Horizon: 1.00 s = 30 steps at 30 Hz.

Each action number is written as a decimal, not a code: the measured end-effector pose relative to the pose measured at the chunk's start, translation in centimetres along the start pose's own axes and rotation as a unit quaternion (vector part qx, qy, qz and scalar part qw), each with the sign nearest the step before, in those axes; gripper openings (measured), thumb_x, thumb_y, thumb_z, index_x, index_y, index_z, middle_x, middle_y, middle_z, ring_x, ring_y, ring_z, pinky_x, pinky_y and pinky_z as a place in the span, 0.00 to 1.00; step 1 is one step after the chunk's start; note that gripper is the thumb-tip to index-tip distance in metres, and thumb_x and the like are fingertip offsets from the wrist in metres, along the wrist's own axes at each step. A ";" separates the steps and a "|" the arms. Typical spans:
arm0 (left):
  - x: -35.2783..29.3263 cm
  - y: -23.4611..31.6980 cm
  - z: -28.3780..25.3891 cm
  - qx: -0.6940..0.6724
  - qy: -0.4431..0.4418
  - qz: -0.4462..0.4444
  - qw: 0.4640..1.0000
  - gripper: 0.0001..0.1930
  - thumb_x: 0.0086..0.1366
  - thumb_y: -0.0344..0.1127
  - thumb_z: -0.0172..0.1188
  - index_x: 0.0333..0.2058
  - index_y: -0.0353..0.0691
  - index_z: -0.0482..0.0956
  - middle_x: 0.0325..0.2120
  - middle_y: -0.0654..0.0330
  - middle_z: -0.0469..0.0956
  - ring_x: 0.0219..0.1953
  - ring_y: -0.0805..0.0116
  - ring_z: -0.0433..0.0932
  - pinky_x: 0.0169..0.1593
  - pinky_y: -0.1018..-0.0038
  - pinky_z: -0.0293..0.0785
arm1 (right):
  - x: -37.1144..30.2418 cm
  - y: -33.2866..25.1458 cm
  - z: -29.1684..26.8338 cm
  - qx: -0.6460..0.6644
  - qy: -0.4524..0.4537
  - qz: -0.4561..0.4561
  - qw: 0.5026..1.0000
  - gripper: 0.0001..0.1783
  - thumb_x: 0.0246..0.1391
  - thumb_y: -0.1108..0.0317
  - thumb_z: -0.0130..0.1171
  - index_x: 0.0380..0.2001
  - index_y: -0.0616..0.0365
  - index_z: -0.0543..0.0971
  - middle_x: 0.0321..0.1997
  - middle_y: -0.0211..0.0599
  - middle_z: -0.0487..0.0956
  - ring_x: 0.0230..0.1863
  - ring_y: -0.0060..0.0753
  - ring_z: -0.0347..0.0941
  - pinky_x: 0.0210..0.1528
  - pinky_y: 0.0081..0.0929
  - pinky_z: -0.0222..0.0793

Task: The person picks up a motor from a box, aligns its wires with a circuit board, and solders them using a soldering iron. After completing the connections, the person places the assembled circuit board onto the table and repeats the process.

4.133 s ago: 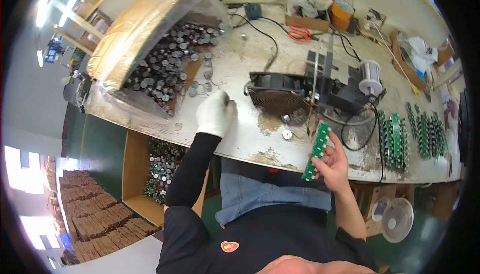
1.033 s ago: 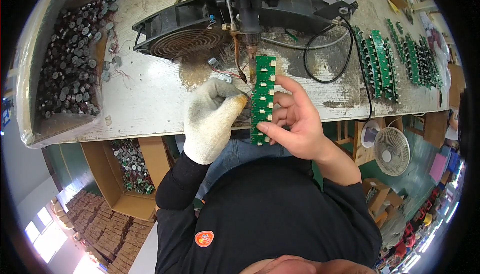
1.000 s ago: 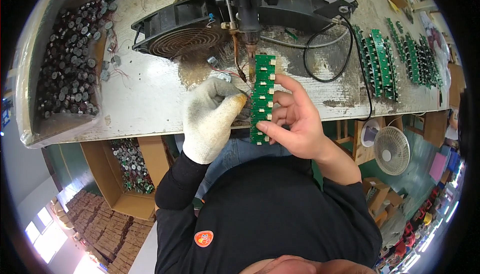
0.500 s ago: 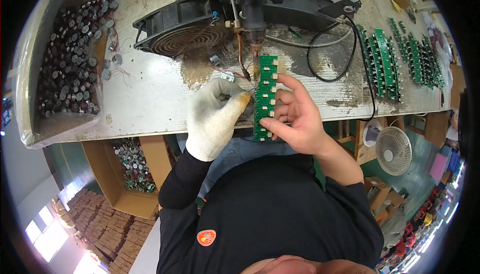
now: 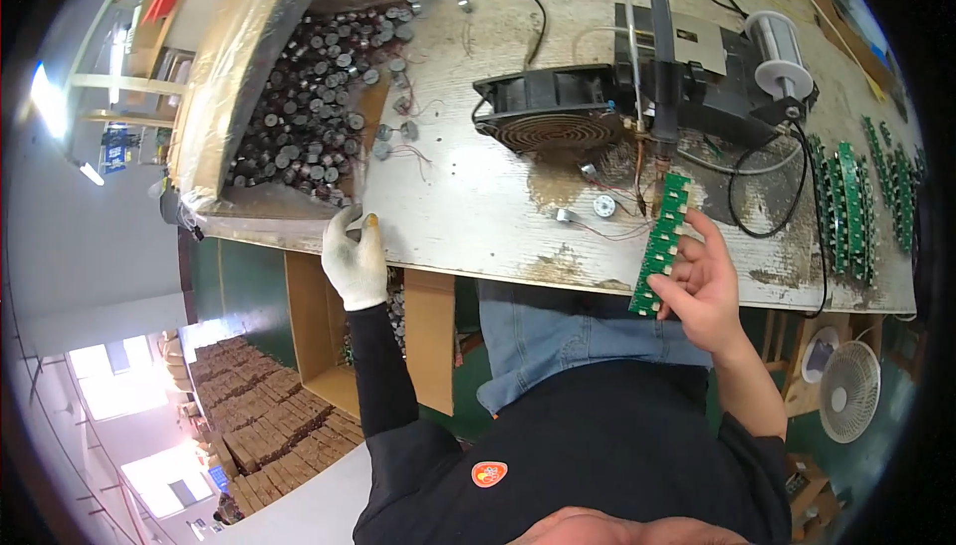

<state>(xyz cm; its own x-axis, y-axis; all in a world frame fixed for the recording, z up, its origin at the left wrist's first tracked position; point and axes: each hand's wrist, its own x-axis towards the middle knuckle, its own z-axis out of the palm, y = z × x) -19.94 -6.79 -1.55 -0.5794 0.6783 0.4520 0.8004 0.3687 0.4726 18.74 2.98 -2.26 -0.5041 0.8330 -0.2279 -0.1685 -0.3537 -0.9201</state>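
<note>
In my right hand is a long green circuit board strip, the thumb on its face and the fingers behind. Its far end lies by the tip of an upright soldering iron held in a stand. My left hand, in a white glove with a stained thumb tip, is over the bench's front edge, thumb and fingers apart and no held thing visible. Beside it is the near corner of a plastic-lined box of small round metal motors. A white-faced round part and a wired motor lie left of the strip.
A black fan stands left of the iron, and a solder spool to its right. A black cable loops down the bench. Stacked green boards lie at the right. Below the bench sits an open cardboard box.
My left hand has left the board and swung left to the motor box's corner. The right hand still holds the strip, now tilted. The whole view has shifted left.
</note>
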 end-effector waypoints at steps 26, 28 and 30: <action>5.5 0.6 4.2 -0.130 -0.102 0.044 0.985 0.14 0.63 0.30 0.59 0.45 0.29 0.75 0.35 0.55 0.81 0.35 0.72 0.79 0.39 0.79 0.74 | 0.2 0.2 -0.1 -0.017 -0.034 -0.016 0.999 0.39 0.50 0.79 0.59 0.61 0.58 0.52 0.41 0.43 0.68 0.26 0.20 0.71 0.22 0.17 0.71; 4.7 2.4 3.6 -0.212 -0.111 -0.016 0.971 0.13 0.62 0.25 0.59 0.44 0.25 0.75 0.34 0.56 0.79 0.34 0.75 0.77 0.40 0.81 0.74 | 0.2 0.0 -0.2 -0.009 -0.027 -0.005 1.000 0.38 0.50 0.79 0.59 0.61 0.58 0.52 0.41 0.43 0.69 0.26 0.20 0.71 0.22 0.17 0.71; 3.8 1.1 3.1 -0.307 -0.120 -0.092 0.940 0.11 0.62 0.24 0.58 0.43 0.25 0.76 0.34 0.56 0.79 0.33 0.76 0.76 0.40 0.82 0.75 | 0.2 0.1 0.0 -0.009 -0.031 -0.008 0.999 0.38 0.50 0.80 0.59 0.61 0.58 0.52 0.41 0.43 0.69 0.26 0.21 0.71 0.22 0.17 0.71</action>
<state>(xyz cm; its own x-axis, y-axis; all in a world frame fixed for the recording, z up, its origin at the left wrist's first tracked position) -20.75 -1.80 -1.66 -0.5887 0.7900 0.1713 0.4085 0.1079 0.9064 18.68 3.10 -2.39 -0.5537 0.8099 -0.1936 -0.1616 -0.3326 -0.9291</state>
